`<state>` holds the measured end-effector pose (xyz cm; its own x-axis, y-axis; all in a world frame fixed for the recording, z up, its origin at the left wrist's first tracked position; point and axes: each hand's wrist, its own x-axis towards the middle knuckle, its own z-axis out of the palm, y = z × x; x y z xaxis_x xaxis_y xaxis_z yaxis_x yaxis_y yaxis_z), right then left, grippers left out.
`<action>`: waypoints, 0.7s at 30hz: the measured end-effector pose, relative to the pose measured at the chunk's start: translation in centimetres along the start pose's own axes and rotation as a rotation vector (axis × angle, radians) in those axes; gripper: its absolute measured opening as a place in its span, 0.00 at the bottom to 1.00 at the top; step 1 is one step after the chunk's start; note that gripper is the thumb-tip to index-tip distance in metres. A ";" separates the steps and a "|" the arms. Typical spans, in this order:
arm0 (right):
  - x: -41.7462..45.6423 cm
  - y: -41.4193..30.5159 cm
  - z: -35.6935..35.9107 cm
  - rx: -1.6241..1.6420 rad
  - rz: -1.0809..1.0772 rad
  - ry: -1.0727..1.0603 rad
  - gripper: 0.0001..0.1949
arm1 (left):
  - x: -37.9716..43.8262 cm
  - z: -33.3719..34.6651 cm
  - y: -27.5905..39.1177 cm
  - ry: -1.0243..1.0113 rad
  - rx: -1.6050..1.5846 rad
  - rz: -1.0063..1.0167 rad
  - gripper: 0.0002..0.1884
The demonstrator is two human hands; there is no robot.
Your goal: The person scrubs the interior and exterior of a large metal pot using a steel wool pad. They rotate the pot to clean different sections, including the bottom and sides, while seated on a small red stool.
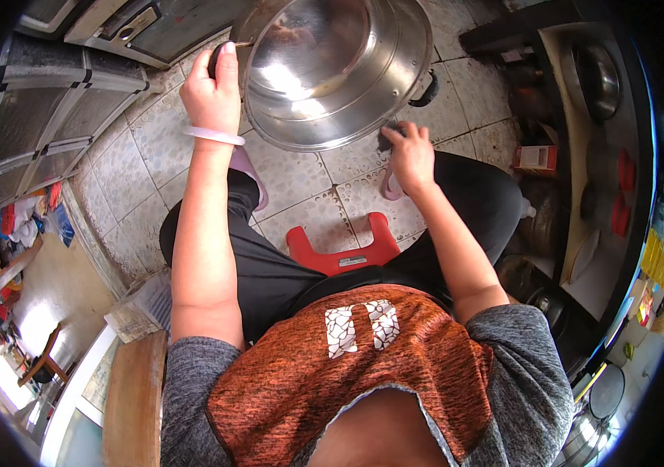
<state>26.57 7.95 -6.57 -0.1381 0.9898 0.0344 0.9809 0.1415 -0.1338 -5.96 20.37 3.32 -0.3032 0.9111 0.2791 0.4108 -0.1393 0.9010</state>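
A large stainless steel pot (337, 87), tilted so that its round shiny face shows, hangs or rests at the top of the view; its contact with the floor is hidden. My left hand (215, 87) grips a black side handle (213, 61) of it. The opposite black handle (425, 90) sticks out free on the right. Close to the pot's lower right rim, my right hand (413, 154) pinches a dark scouring pad (390, 137). Whether the pad touches the rim, I cannot tell.
A red plastic stool (346, 251) is beneath me on the tiled floor (308, 192). Dark shelving (577, 280) with a metal basin (597, 82) stands to the right. Glass-panelled cabinet doors (45, 111) line the left. Below them is a doorway with a wooden chair (45, 356) beyond.
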 end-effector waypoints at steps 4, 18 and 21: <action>2.0 0.2 -0.1 0.054 0.037 0.301 0.25 | -0.3 -0.1 1.0 -0.004 0.091 0.009 0.15; 7.2 5.3 1.1 -0.186 -0.040 0.401 0.25 | -0.3 0.1 1.2 0.023 0.154 0.032 0.15; 6.8 4.0 1.8 -0.234 0.007 0.293 0.26 | -0.4 0.3 1.4 0.056 0.178 0.088 0.15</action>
<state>29.34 15.33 -8.65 -0.1191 0.9398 0.3204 0.9912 0.0938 0.0934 -5.04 19.87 4.34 -0.3044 0.8749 0.3768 0.5822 -0.1422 0.8005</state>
